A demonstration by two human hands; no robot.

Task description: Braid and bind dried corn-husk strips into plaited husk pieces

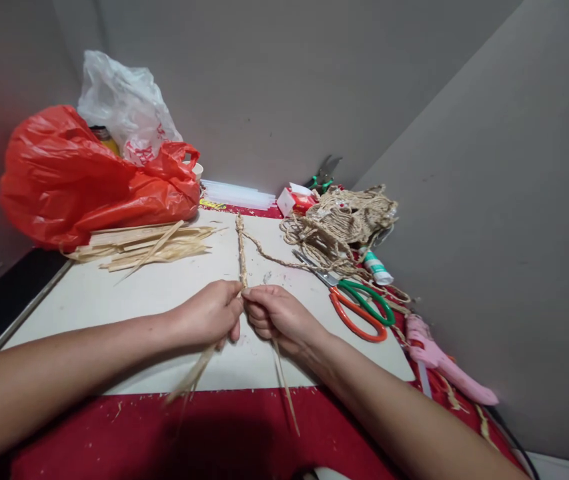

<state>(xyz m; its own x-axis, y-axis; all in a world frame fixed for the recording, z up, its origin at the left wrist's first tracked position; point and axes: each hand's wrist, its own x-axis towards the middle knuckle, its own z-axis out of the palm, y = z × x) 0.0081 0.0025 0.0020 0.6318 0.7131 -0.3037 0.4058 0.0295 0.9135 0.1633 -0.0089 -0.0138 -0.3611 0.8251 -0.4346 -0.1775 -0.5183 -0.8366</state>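
A braided straw cord (242, 250) runs down the middle of the white board (139, 353), its lower end between my hands. My left hand (217, 310) is closed on straw strands, with loose ends trailing below it. Close beside it, my right hand (277, 313) pinches strands at the braid's end, and thin ends hang beneath. A thinner twisted cord leaves the braid near its top and runs right to a heap of twisted cord (351, 217). Scissors (364, 310) with green and orange handles lie right of my right hand.
Flat straw strips (149, 247) lie at the board's left, before a red plastic bag (89, 187). A pink glue gun (449, 363) rests at the right edge, near a white-green tube (377, 267). Behind are a small red-white box (297, 199) and clear sticks (237, 195).
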